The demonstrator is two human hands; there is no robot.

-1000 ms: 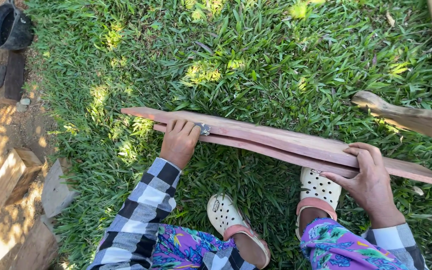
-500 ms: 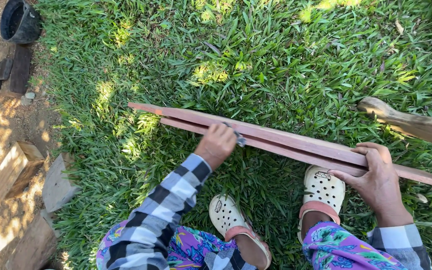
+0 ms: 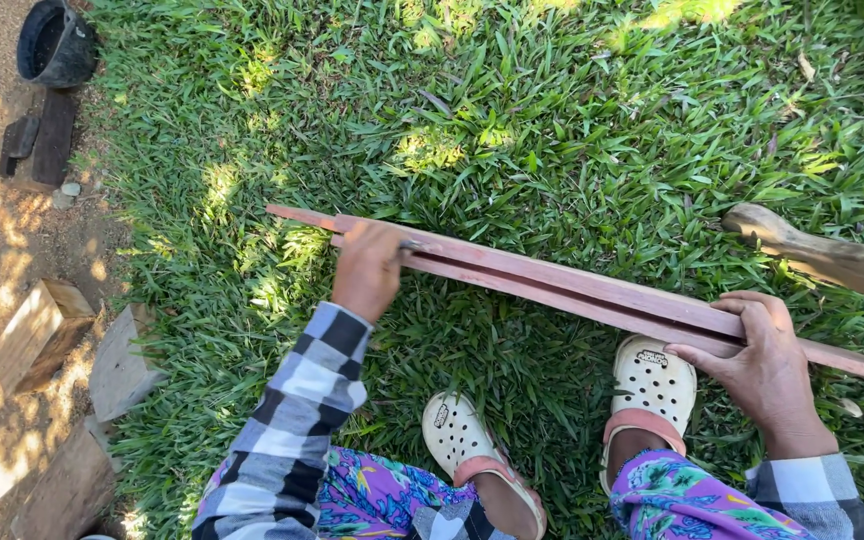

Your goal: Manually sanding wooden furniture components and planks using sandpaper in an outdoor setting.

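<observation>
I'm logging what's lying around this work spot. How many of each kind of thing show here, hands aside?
Long reddish wooden slats, held together by the left hand and right hand: 2
Cream perforated clogs: 2
Pale wooden blocks on the dirt: 2
Black round bucket: 1
Rough grey-brown wooden piece at right: 1
Total: 8

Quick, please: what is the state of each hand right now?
Left hand: closed on the reddish wooden slats, with a small tool.
Right hand: closed on the same slats.
</observation>
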